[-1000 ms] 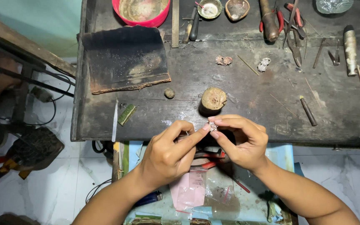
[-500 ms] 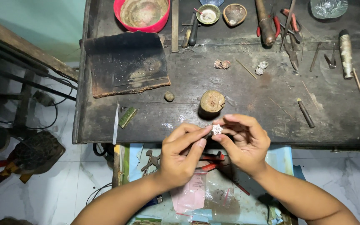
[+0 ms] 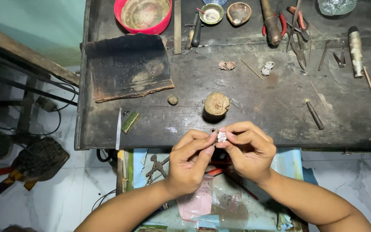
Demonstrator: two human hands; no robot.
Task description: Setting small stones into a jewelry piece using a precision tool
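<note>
Dark, scuffed worktop (image 3: 254,107) crammed with tools, and right at its front edge both hands are pinching one tiny silvery filigree piece (image 3: 222,137). Left hand (image 3: 190,161) and right hand (image 3: 247,150) are closing fingertips on it. It's looking mostly formed; two similar bits (image 3: 268,68) are sitting further back, past the wooden stump (image 3: 216,104).

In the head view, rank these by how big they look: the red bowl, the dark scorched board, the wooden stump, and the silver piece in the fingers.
1. dark scorched board
2. red bowl, partly cut off by the frame
3. wooden stump
4. silver piece, though nearest the camera
</note>
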